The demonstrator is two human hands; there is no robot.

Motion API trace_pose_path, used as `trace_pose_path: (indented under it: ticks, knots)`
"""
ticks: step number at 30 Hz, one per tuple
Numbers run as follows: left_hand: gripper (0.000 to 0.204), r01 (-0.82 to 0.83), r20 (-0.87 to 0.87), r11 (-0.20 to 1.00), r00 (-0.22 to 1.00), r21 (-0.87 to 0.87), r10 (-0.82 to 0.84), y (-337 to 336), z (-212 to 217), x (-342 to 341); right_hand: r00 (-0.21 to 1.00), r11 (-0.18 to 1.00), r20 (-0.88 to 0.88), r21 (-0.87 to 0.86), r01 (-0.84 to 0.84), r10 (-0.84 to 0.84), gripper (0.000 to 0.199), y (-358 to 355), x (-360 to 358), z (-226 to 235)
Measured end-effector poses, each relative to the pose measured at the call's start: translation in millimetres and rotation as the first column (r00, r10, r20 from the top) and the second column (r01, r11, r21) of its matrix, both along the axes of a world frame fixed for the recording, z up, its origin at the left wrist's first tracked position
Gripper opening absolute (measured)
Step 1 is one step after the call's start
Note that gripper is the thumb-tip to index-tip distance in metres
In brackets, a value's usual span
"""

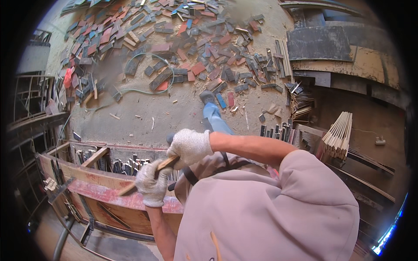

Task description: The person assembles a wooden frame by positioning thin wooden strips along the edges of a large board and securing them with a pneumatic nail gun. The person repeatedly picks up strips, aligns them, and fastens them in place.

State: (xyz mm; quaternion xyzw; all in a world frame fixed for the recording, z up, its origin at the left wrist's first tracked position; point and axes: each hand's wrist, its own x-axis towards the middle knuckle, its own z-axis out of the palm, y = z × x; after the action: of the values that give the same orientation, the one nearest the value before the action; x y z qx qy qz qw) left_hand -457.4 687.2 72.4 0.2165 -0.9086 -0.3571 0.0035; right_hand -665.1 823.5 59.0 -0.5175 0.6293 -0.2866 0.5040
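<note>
Left hand: the gloved left hand (152, 183) is clenched around the lower part of a wooden stick (150, 175), in the near middle of the scene.
Right hand: the gloved right hand (189, 147) grips the upper end of the same stick, just right of and a little farther than the left hand; its bare forearm runs off to the right.
Stick: a slim, pale-brown wooden strip, tilted, its low end pointing left over the red board, its high end inside the right glove.
Red board: a long reddish plywood panel (106, 190) lies just below the left hand, forming the near edge of an open wooden crate (69, 165).
Crate contents: short dark strips (126, 166) stand on end inside, left of the hands.
Person's clothing: a pale grey-pink top (270, 217) fills the near right; blue trousers (216, 119) and a dark shoe (206, 96) show beyond the hands.
Floor scraps: many red, black and blue board offcuts (174, 48) are scattered over the far floor.
Hose: a thin greenish hose (139, 90) loops among the scraps on the far left.
Pale slats: a bundle of light wooden slats (338, 135) leans at the right, well apart from the hands.
Dark panels: large dark sheets (320, 43) lie at the far right.
</note>
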Motion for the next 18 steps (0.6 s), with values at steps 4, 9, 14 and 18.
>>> trace_pose_path:
  ticks: [4,9,14,18]
  knots:
    - [0.031,-0.124,0.152,0.983,0.983,0.137,0.103,54,-31,-63,0.99,0.992,0.063,0.04,0.12,-0.122,0.047,50,-53,-40]
    - [0.033,-0.417,0.364,0.833,0.887,0.364,0.285,112,-124,-113,0.721,0.768,0.267,0.251,0.589,-0.64,0.045,134,-121,-132]
    - [0.036,-0.61,0.652,0.724,0.697,0.322,0.297,113,-205,-149,0.328,0.18,-0.172,0.566,0.805,-0.929,0.033,250,-195,-296]
    - [0.038,-0.676,0.793,0.688,0.558,0.264,0.244,111,-282,-171,0.44,0.068,-0.537,0.576,0.815,-0.72,0.029,324,-226,-443]
